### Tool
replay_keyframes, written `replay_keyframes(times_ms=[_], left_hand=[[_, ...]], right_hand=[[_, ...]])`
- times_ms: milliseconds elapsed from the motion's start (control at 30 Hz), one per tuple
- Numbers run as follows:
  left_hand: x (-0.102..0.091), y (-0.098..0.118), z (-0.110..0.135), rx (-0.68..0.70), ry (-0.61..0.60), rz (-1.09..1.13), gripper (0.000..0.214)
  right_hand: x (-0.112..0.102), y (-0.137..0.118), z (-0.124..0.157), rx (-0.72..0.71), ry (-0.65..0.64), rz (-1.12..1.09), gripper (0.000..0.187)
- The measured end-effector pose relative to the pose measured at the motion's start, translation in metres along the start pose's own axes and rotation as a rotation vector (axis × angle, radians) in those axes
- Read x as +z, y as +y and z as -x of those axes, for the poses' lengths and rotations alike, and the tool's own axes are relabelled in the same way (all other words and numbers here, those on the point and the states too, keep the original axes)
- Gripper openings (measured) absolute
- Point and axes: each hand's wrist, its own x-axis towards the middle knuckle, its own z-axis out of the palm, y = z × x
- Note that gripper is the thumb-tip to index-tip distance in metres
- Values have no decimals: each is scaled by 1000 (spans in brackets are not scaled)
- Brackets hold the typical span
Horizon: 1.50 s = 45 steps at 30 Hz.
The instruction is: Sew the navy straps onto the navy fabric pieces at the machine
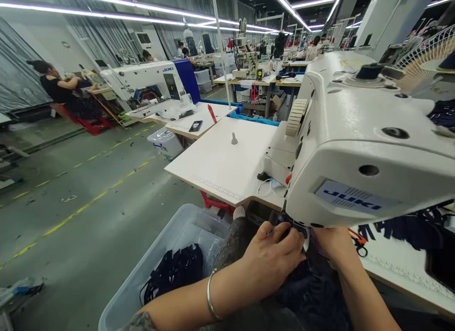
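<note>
A white sewing machine (355, 155) marked JUKI looms over both hands. My left hand (272, 255), with a silver bangle at its wrist, is closed at the needle area, its curled fingers pinching dark navy fabric (280, 221). To the right of the presser area is my right hand (330, 241), its fingers mostly hidden under the machine head and behind its lower edge. More navy cloth strips (314, 293) hang in a bunch below the hands, over my lap. The stitching point itself is too covered to make out.
A clear plastic bin (117, 293) with navy strips (177, 269) stands at left. Orange-handled scissors (359, 243) and more navy pieces (408, 229) lie on the right tabletop. A white tabletop (213, 162) extends beyond the machine. A second sewing machine (149, 79) and several people are farther off.
</note>
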Motion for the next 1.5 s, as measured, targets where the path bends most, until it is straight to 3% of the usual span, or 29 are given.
replay_keyframes(times_ms=[167,533,867,1067,1500], left_hand=[[-1,4,-3,-21,-1,-50,30],[-4,8,-3,-32,-3,-94,30],[-2,12,0,-45,8,-131,34],[-5,9,3,-28,5,-125,48],[-5,6,9,-47,3,-109,44]], right_hand=[[10,15,-2,-91,7,116,33],[14,19,3,-200,59,281,25],[15,18,-1,-188,83,257,30],[12,15,-6,-214,77,231,32],[11,10,-9,-195,28,195,31]])
